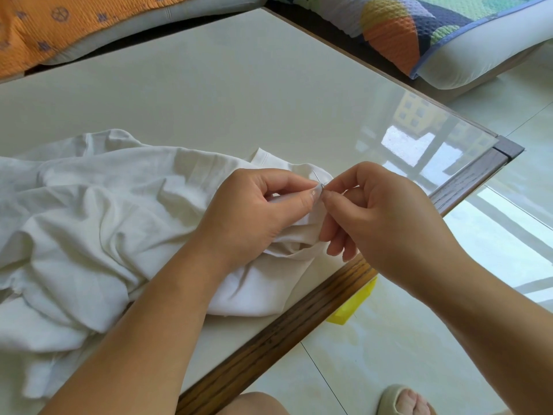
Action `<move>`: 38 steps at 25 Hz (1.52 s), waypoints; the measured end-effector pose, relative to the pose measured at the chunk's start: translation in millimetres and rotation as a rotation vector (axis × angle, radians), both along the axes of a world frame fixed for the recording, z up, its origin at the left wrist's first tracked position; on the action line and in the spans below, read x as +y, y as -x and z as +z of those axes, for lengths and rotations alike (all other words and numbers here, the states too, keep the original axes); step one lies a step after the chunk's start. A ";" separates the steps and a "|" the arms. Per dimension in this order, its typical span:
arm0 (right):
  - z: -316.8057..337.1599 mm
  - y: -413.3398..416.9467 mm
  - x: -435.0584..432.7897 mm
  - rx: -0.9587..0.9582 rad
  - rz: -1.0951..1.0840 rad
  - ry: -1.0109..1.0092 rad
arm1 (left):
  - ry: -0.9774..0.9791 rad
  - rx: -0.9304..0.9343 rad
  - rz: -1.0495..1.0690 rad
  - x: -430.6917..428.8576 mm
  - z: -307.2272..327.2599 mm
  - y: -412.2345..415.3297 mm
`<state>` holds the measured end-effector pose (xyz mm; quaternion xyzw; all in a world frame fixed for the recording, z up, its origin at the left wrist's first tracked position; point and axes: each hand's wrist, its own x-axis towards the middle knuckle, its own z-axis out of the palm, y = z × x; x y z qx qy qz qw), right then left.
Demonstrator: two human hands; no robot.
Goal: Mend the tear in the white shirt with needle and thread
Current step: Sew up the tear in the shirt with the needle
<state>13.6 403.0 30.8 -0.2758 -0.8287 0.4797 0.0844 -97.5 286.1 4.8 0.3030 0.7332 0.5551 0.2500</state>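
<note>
Pale and glossy, the table point(239, 85) carries the white shirt point(89, 220) in a crumpled heap along its near edge, with the bulk toward the left and one hem spilling over the wooden rim toward the right corner. Quilted cushions point(59, 25) lie beyond the far edge, and a yellow thing point(353, 307) sits on the floor tiles under the near rim. The left hand point(254, 217) pinches a raised fold of the cloth between thumb and forefinger, its other fingers curled into the fabric beneath. The right hand point(383, 217) pinches the needle point(317, 177) between thumb and fingertip, just beside the left thumbnail, and the shaft slants up and away over the fold. The tear is hidden inside the pinched fold, and the thread is too fine to make out (so I cannot tell whether it is drawn tight). This looks like a stitch partway through the cloth. To do it well, I judge that the left pinch should hold both torn edges level. The needle should take small, evenly spaced bites of each edge, and the pull should be smooth and stop before the soft cloth puckers. The left fingertips sit close to the needle, so a prick is the likeliest slip.
</note>
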 end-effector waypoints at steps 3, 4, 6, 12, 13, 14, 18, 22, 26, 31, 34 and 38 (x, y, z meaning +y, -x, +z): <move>-3.9 1.4 1.9 0.017 0.001 0.082 | -0.004 0.041 0.007 0.6 -0.4 -1.2; -4.4 1.7 2.6 0.035 0.000 0.128 | -0.004 0.048 0.004 0.4 -0.6 -0.9; -4.1 2.9 4.5 0.096 -0.019 0.269 | 0.004 0.056 -0.021 0.0 -0.8 -0.9; 1.9 5.5 6.6 0.076 0.026 0.440 | 0.026 0.058 -0.017 0.9 -3.1 -3.3; 2.6 6.4 7.3 0.063 0.005 0.396 | 0.031 0.049 -0.019 1.1 -2.5 -3.9; 3.4 7.1 8.7 0.057 -0.023 0.321 | 0.041 0.049 -0.020 1.0 -2.2 -3.9; 5.7 9.8 26.5 0.118 -0.200 -0.054 | 0.068 0.047 -0.024 0.4 0.2 -2.3; 11.9 13.2 41.1 0.271 -0.260 0.393 | 0.040 -0.028 -0.039 0.3 2.0 -3.3; 15.3 17.0 48.2 0.525 -0.306 0.933 | 0.035 -0.042 -0.043 0.3 2.7 -3.2; 5.9 16.5 57.1 0.536 -0.436 0.156 | 0.038 -0.050 -0.060 -0.1 3.1 -2.0; 2.4 14.8 57.9 0.495 -0.444 -0.142 | 0.043 -0.057 -0.060 -0.4 1.2 -0.8; -1.4 14.2 57.8 0.506 -0.458 -0.291 | 0.050 -0.054 -0.061 -0.6 0.3 0.1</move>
